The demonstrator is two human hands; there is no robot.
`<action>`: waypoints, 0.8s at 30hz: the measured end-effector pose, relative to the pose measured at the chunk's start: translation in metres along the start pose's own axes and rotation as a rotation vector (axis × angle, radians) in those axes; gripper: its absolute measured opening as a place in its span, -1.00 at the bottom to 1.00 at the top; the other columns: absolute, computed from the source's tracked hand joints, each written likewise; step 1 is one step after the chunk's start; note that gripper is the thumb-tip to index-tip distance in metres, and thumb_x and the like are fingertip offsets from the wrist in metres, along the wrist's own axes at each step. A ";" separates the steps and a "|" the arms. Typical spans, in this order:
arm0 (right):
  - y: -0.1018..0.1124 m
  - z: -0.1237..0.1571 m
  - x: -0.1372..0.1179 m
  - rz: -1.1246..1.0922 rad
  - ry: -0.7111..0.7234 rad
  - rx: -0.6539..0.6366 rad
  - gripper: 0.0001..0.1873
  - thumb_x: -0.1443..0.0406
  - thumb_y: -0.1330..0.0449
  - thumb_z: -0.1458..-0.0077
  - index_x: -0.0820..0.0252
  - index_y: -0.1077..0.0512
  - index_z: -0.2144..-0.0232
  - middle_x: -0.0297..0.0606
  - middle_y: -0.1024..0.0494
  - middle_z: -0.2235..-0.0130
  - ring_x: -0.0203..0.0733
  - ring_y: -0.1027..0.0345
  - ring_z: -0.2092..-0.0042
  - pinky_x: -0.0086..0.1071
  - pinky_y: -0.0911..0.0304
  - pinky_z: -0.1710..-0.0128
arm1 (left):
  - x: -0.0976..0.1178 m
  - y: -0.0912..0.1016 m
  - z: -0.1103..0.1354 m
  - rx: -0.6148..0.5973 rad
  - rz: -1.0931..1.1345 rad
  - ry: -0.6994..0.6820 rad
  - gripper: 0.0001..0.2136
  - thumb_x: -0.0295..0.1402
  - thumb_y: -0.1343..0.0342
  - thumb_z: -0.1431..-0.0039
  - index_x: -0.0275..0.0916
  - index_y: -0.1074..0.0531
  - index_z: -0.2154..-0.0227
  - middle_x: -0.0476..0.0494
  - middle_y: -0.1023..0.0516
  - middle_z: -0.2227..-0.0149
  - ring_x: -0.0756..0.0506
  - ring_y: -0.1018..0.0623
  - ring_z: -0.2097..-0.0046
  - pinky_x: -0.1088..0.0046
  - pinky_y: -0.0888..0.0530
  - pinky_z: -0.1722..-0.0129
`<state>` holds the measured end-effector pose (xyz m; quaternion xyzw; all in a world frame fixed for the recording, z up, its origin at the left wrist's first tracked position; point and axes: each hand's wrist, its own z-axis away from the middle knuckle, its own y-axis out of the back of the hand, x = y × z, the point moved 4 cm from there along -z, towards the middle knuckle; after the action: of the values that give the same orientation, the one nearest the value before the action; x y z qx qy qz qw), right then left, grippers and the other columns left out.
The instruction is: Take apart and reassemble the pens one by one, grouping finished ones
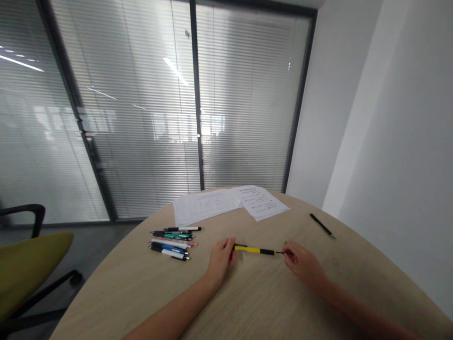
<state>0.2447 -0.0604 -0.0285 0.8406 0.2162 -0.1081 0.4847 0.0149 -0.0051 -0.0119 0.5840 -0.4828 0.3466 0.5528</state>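
Near the left edge of the surface [247, 295] lie pens [173, 243]; papers [208, 206] lie at its far edge. The left hand [221, 261], closed, grips one end of a yellow pen [252, 249], between left and right edges. The right hand [300, 262] pinches a thin rod [279, 252] at its other end. A black pen [322, 225] lies near the right edge.

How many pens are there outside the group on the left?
2: a yellow pen between the left hand and right hand, and a black pen lying farther right. Any under the papers would be hidden.
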 end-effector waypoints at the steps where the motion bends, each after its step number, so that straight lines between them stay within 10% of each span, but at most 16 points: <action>1: 0.002 -0.001 0.002 0.004 -0.007 0.017 -0.87 0.38 0.03 0.10 0.14 -0.31 0.51 -0.32 -0.41 0.49 -0.28 -0.27 0.46 -0.42 -0.17 0.43 | 0.000 0.001 0.000 0.021 0.012 0.007 -0.50 0.16 0.17 0.16 -0.22 -0.18 0.78 0.10 -0.15 0.79 0.05 -0.18 0.68 0.52 -0.12 0.63; 11: 0.022 -0.016 0.035 -0.055 -0.120 0.207 -0.85 0.28 0.06 0.07 0.16 -0.29 0.50 -0.25 -0.43 0.48 -0.19 -0.31 0.43 -0.36 -0.20 0.41 | -0.001 0.012 0.000 0.162 0.065 0.033 -0.50 0.16 0.17 0.15 -0.21 -0.18 0.77 0.09 -0.15 0.78 0.03 -0.20 0.67 0.51 -0.12 0.63; 24: 0.014 -0.013 0.023 -0.082 -0.079 0.119 -0.82 0.26 0.05 0.03 0.16 -0.32 0.51 -0.29 -0.42 0.49 -0.23 -0.30 0.45 -0.38 -0.20 0.44 | 0.007 -0.019 0.012 -0.317 -0.161 -0.086 -0.70 -0.18 0.09 0.01 -0.26 -0.37 0.65 0.08 -0.26 0.74 0.05 -0.22 0.67 0.56 -0.15 0.63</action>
<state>0.2707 -0.0492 -0.0202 0.8535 0.2245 -0.1736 0.4370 0.0330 -0.0198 -0.0130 0.5407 -0.5064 0.1955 0.6427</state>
